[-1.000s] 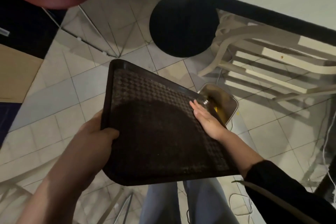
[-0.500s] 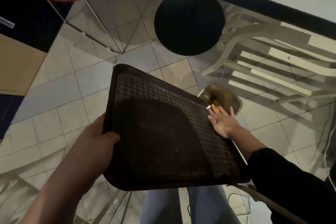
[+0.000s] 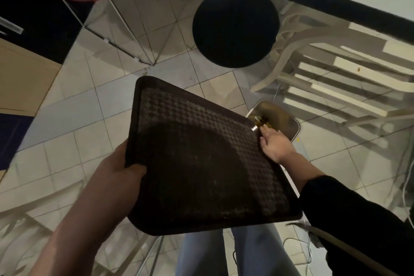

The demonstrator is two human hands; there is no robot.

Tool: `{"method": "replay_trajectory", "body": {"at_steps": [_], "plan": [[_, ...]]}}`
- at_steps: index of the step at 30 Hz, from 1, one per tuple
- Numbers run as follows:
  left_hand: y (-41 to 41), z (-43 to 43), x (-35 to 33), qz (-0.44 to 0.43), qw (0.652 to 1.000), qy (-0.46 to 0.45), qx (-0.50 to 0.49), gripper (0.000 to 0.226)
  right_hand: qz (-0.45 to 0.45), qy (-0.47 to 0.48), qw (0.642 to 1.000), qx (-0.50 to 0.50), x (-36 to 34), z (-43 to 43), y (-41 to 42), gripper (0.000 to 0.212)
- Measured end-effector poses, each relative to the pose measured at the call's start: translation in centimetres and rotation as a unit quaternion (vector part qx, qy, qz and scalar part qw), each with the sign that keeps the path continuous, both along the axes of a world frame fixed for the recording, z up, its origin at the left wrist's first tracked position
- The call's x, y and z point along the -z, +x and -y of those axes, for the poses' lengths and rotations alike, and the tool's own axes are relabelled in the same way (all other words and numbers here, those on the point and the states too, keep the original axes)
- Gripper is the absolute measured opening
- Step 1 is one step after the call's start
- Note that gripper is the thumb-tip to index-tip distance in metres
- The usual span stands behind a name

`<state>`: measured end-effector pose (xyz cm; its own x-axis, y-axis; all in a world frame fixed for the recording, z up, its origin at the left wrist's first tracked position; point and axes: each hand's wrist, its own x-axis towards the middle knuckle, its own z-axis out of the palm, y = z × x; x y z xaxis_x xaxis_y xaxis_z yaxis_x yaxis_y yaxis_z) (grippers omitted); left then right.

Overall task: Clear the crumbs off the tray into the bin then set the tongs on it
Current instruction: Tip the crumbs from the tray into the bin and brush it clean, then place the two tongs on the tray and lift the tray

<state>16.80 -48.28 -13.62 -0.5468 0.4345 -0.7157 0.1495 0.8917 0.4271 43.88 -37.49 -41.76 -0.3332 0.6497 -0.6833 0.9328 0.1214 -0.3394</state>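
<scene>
The tray (image 3: 201, 163) is a dark, textured rectangular tray held in the air above the tiled floor (image 3: 74, 132), in front of the person's legs (image 3: 224, 253).

Left hand (image 3: 118, 177): grips the tray's left rim. The thumb lies curled over the top of the rim; the fingers pass underneath and are hidden.

Right hand (image 3: 275, 143): holds nothing. The fingers are straight and close together, lying flat along the tray's right rim near the far right corner, with the fingertips pointing toward the bin (image 3: 289, 119). A black sleeve (image 3: 347, 208) covers the forearm.

The bin is a small metal-rimmed container standing on the floor just beyond the right hand. The tray's far right corner overlaps the bin's near edge in the view. Yellow scraps (image 3: 262, 120) lie inside the bin, next to the fingertips. Fine pale specks are scattered across the near half of the tray surface.

A black round table base (image 3: 235, 27) stands beyond the tray. A white slatted chair (image 3: 336, 78) stands to the right of it, near the bin.
</scene>
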Motion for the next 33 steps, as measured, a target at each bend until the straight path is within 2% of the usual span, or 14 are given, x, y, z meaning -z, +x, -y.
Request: {"method": "replay_trajectory", "body": {"at_steps": [2,5,9,12,17,22,26,30,33], "plan": [[0.7,-0.2,0.2,-0.014,1.0,0.006,0.024,0.054,-0.029,0.058,0.995,0.079,-0.8,-0.6,-0.5,0.037],[2.0,-0.8,0.8,-0.033,0.998,0.022,0.057,0.053,-0.034,0.109,0.991,0.072,-1.3,-0.7,-0.8,0.029],[3.2,-1.0,1.3,-0.051,0.995,0.029,0.079,0.052,-0.025,0.114,0.983,0.141,-2.2,-0.6,-0.5,0.023],[3.2,-0.9,0.6,-0.055,0.994,0.029,0.092,0.051,0.002,0.106,0.984,0.145,-3.4,-0.5,-0.1,0.028],[1.0,-1.2,-3.8,0.01,0.998,0.047,0.038,0.041,-0.009,0.062,0.979,0.192,-7.3,-0.3,0.2,0.035],[-2.3,-0.5,-9.6,0.03,0.997,0.061,-0.029,0.038,-0.068,0.07,0.969,0.229,-13.6,0.2,-0.2,0.034],[-4.1,0.5,-14.6,0.051,0.996,0.064,-0.044,0.026,-0.118,0.086,0.958,0.245,-19.7,0.0,-0.3,0.034],[-6.3,1.7,-19.2,0.032,0.994,0.085,-0.063,0.016,-0.178,0.076,0.936,0.293,-25.6,-0.4,-0.2,0.035],[-10.5,4.5,-19.6,0.027,0.986,0.145,-0.077,0.007,-0.243,0.097,0.914,0.309,-29.7,0.1,-0.1,0.033]]}}
